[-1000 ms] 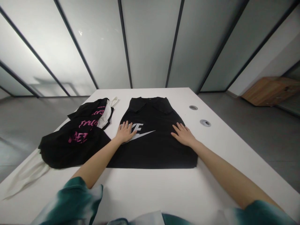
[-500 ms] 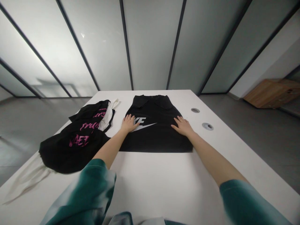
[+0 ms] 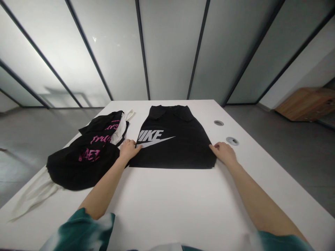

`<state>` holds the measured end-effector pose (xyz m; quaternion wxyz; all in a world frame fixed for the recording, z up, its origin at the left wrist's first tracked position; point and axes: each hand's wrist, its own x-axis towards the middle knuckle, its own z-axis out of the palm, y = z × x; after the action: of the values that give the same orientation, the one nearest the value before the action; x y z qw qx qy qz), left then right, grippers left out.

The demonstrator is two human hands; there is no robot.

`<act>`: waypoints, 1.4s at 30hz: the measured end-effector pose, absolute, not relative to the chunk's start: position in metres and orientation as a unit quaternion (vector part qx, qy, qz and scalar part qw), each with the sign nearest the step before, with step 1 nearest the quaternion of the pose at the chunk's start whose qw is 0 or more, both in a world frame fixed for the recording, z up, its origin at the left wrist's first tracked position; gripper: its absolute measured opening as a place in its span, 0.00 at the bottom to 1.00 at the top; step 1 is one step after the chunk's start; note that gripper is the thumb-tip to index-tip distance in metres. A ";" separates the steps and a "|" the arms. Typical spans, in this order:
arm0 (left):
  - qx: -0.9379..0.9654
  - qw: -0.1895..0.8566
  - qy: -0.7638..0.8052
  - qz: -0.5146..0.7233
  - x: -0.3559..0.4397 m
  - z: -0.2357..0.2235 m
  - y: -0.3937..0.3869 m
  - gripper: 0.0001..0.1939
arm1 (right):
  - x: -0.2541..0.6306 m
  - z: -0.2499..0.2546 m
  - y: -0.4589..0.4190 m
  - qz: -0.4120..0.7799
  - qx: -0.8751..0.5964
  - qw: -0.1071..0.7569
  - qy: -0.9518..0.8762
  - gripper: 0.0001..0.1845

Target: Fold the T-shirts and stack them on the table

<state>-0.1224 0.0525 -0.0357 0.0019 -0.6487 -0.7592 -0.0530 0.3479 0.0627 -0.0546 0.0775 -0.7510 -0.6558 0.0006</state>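
A black T-shirt (image 3: pixel 178 150) with a white printed logo lies flat on the white table, its sleeves folded inward at the far end. My left hand (image 3: pixel 128 149) pinches its left side edge beside the lettering, fingers closed on the cloth. On the opposite side edge, my right hand (image 3: pixel 224 152) grips the fabric between thumb and fingers. The shirt's near edge runs straight across, a little closer to me than both hands.
To the left lies a loose black garment (image 3: pixel 78 167) with pink lettering and white sleeves. Two round grommets (image 3: pixel 232 141) are set in the white table (image 3: pixel 170 205) at the right. Frosted glass panels (image 3: pixel 170 48) stand beyond it, and a wooden cabinet (image 3: pixel 306 104) is at far right.
Both hands have slid outward and nearer to me, from lying flat on the shirt to gripping its side edges. More of the white lettering shows now.
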 end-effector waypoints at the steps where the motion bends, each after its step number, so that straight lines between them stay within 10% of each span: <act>1: -0.655 -0.006 -0.752 -0.075 -0.122 -0.039 0.052 0.24 | 0.348 -0.055 0.062 0.007 -0.745 0.080 -0.662 0.24; 9: -0.663 -0.174 -0.683 -0.252 -0.133 -0.053 0.055 0.17 | 0.333 -0.055 0.061 0.063 -0.699 0.114 -0.704 0.14; 13: -0.653 -0.320 -0.609 -0.317 -0.141 -0.050 0.049 0.30 | 0.336 -0.059 0.058 0.241 -0.660 0.229 -0.674 0.24; 18: -0.651 -0.399 -0.560 -0.320 -0.142 -0.038 0.046 0.22 | 0.345 -0.058 0.057 0.417 -0.551 0.375 -0.619 0.33; 28: -0.531 -0.528 -0.511 -0.422 -0.153 -0.041 0.046 0.22 | 0.354 -0.054 0.060 0.543 -0.473 0.472 -0.509 0.16; 34: -0.556 -0.522 -0.445 -0.470 -0.147 -0.048 0.058 0.39 | 0.352 -0.071 0.075 0.445 -0.474 0.514 -0.560 0.28; 42: -0.751 -0.250 -0.550 -0.266 -0.128 -0.051 0.097 0.47 | 0.331 -0.073 0.118 0.233 -0.577 0.342 -0.704 0.41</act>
<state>-0.1279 0.0974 -0.0512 -0.2504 -0.7515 -0.5496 -0.2656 0.3310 0.1178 -0.0726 0.3418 -0.5770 -0.7041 0.2335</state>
